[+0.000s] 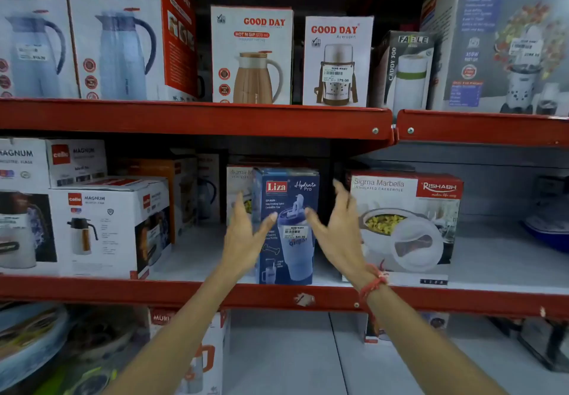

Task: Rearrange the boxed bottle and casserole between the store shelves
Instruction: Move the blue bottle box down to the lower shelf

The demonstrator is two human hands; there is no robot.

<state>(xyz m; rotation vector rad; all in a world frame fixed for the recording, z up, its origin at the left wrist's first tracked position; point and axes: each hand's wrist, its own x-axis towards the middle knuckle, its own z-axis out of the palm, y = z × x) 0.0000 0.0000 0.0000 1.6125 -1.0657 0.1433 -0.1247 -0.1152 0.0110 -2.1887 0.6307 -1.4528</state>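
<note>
A tall blue Liza bottle box stands upright on the middle shelf, near its front edge. My left hand is spread open at the box's left side, thumb over its front. My right hand is spread open at its right side, thumb near the front. Neither hand grips the box. To the right stands a white and red Sigma Marbella casserole box. A second casserole box shows partly behind the blue box.
White Cello Magnum flask boxes fill the middle shelf's left part. Good Day jug boxes and a Prestige box stand on the upper shelf. Bare shelf lies right of the casserole box. More goods sit on the lower shelf.
</note>
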